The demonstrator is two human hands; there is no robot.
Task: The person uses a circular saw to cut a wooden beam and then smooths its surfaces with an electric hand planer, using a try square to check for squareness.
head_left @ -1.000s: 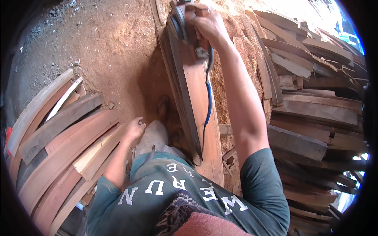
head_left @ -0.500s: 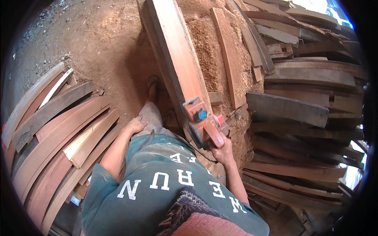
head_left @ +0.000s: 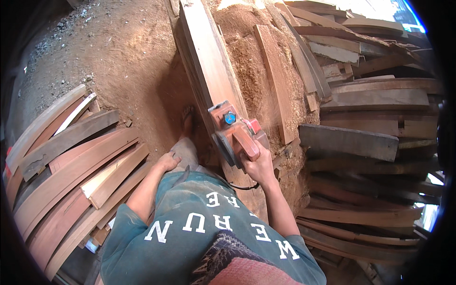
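Dirt floor, stacked lumber frame an electric planer over a beam

Wood shavings spread along the beam's right side, where a loose plank lies, while curved boards are piled at left. Clamped around the handle of the orange-red electric planer (a blue knob tops its front end) is the right hand. The tool sits over the beam's nearer part, its underside hidden from view. A black cable loops beside the right wrist. The left hand rests on the left thigh, near a green T-shirt; whether its fingers are spread or together cannot be told.
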